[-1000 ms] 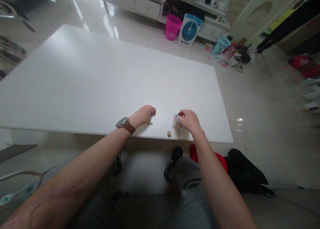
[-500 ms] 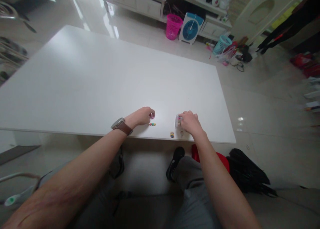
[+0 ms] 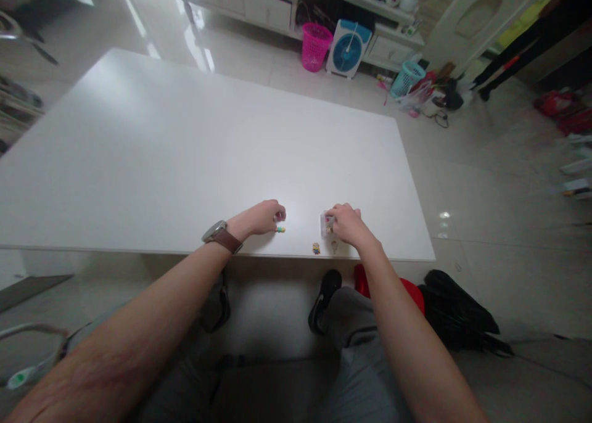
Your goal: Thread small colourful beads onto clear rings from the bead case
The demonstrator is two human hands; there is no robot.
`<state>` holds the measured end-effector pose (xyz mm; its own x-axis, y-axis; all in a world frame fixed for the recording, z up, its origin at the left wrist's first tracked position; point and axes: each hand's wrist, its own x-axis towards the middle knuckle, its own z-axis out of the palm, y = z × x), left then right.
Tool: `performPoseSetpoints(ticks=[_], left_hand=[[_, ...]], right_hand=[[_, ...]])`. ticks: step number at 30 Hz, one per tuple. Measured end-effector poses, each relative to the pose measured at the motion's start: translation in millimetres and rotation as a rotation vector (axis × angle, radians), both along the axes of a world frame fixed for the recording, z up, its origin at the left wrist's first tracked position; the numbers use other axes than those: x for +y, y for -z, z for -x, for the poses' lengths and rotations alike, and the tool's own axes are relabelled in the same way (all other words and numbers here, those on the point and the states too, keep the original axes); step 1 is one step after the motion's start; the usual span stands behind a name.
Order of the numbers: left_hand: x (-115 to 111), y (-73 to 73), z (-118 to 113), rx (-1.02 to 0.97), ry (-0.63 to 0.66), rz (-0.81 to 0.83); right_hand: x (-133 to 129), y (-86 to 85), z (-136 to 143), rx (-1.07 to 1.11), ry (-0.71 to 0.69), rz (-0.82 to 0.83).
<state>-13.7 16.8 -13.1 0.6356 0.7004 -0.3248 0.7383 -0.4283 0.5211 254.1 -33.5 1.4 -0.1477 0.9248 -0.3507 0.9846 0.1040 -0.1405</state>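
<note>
My left hand [image 3: 268, 216], a watch on its wrist, rests low over the table with its fingers curled in a pinch. A small pink-purple piece [image 3: 278, 219] shows between them, mostly hidden. Just below lies a colourful beaded strip [image 3: 280, 230], partly covered by the hand. My right hand [image 3: 346, 222] is at a small clear box [image 3: 324, 227] with tiny coloured pieces inside. Its fingers are bent over the box; what they grip is hidden. Near the table edge lie a small yellow-and-blue cartoon figure [image 3: 316, 248] and a small pale piece [image 3: 334, 246].
The white table [image 3: 208, 145] stretches away ahead and to the left. Beyond it on the floor stand a pink basket [image 3: 316, 48], a blue-and-white fan [image 3: 348, 50] and a light-blue basket [image 3: 407, 79]. A person's legs [image 3: 511, 56] are at the far right.
The view has shifted slightly. My left hand stays above the beaded strip and covers a little more of it. My right hand remains at the clear box with only a slight finger movement.
</note>
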Motion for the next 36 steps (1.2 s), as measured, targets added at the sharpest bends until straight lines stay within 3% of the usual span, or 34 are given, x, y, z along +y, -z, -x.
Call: performPoseSetpoints(ticks=[14, 20, 30, 36], left_hand=[[3, 9.9, 2, -0.005, -0.025, -0.007], [5, 10.0, 5, 0.017, -0.032, -0.042], [0, 6.8, 0, -0.036, -0.012, -0.03], [-5, 7.4, -4, -0.055, 0.035, -0.011]], right_hand=[[2, -8.5, -2, 0.087, 0.06, -0.083], [3, -19.1, -25, 0.192, 0.183, -0.214], [-7, -19.0, -39, 0.255, 0.097, 0.043], [-9, -2.1, -35, 0.291, 0.023, 0.07]])
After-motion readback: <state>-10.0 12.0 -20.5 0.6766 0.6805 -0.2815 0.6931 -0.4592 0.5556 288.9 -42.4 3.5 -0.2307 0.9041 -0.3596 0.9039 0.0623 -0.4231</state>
